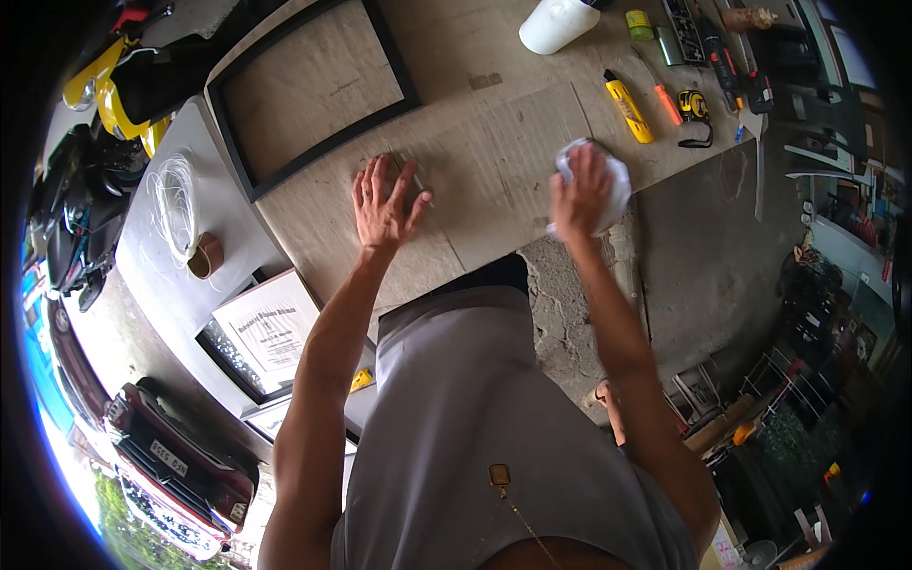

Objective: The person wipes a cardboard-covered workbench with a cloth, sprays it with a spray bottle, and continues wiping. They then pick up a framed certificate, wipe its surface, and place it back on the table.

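Note:
Beneath both hands lies a clear sheet, probably glass (491,164), flat on the wooden worktable (313,249); its edges show faintly. My left hand (388,203) rests with spread fingers at its left edge, holding nothing. My right hand (583,189) presses a white cloth (614,189) near the table's front edge, at the sheet's right side; the hand looks slightly blurred. A black picture frame (313,162) with no picture in it lies beyond my left hand. To the right of the cloth are a yellow utility knife (628,107), an orange-handled screwdriver (667,103) and a tape measure (693,107).
A white container (556,25), a green-lidded jar (639,25) and more tools stand along the far right. On a grey side table (149,221) at left are a coil of clear strapping (174,206), a tape roll (206,256) and framed certificates (267,324). Someone's foot (604,395) shows below.

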